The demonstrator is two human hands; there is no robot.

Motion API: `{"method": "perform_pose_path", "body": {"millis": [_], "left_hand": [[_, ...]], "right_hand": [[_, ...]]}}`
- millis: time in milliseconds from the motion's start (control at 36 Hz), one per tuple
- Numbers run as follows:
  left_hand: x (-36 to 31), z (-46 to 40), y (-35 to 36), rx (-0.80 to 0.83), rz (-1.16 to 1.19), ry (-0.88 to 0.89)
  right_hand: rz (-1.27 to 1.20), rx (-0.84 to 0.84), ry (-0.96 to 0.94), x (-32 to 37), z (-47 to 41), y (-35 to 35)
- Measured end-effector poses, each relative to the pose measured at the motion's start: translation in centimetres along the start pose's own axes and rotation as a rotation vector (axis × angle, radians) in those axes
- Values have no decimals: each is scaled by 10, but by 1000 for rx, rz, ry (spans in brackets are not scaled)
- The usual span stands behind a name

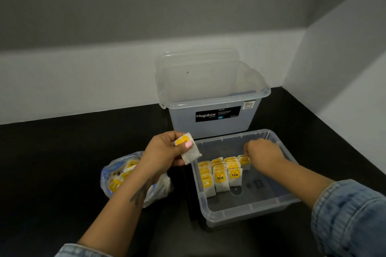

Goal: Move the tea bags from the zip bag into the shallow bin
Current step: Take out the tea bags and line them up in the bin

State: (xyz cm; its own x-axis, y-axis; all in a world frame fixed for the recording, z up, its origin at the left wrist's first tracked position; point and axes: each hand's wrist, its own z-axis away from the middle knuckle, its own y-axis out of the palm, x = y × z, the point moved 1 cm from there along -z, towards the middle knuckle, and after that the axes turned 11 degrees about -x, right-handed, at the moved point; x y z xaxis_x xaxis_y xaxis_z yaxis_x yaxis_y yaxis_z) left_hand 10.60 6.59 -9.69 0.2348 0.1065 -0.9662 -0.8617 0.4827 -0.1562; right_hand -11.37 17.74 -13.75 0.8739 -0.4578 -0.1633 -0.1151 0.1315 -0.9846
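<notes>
Yellow-labelled: 1 tea bag per hand.

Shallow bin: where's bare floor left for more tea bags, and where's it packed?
Shallow bin: free along the near wall and the right side beyond the tea bag rows. Far-left corner is bare too. Crowded mid-left, where the right hand places a bag.

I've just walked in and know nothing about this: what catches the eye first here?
The yellow-labelled tea bags, standing in neat rows inside the clear shallow bin on the right. The left hand holds one more tea bag above the crumpled zip bag, while the right hand reaches into the bin.
</notes>
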Motion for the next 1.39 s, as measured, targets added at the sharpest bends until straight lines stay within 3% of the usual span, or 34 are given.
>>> {"method": "perform_pose_path", "body": {"millis": [306, 500, 611, 694, 750, 972, 1139, 1389], "left_hand": [[3, 5, 3, 26, -12, -3], [3, 5, 8, 27, -60, 23], [-1, 4, 13, 13, -139, 82], [-4, 3, 21, 12, -219, 128], [-7, 4, 28, 16, -259, 165], [-22, 12, 50, 70, -410, 287], [-16, 11, 41, 54, -344, 324], [-1, 7, 26, -58, -577, 396]], "right_hand": [[212, -72, -98, 10, 7, -1], [172, -105, -39, 5, 8, -15], [-146, -197, -20, 2, 6, -38], [-582, -115, -96, 13, 10, -66], [-707, -81, -173, 24, 14, -84], [-567, -146, -239, 32, 17, -97], [-412, -154, -137, 5, 17, -94], [-119, 19, -58, -15, 12, -43]]}}
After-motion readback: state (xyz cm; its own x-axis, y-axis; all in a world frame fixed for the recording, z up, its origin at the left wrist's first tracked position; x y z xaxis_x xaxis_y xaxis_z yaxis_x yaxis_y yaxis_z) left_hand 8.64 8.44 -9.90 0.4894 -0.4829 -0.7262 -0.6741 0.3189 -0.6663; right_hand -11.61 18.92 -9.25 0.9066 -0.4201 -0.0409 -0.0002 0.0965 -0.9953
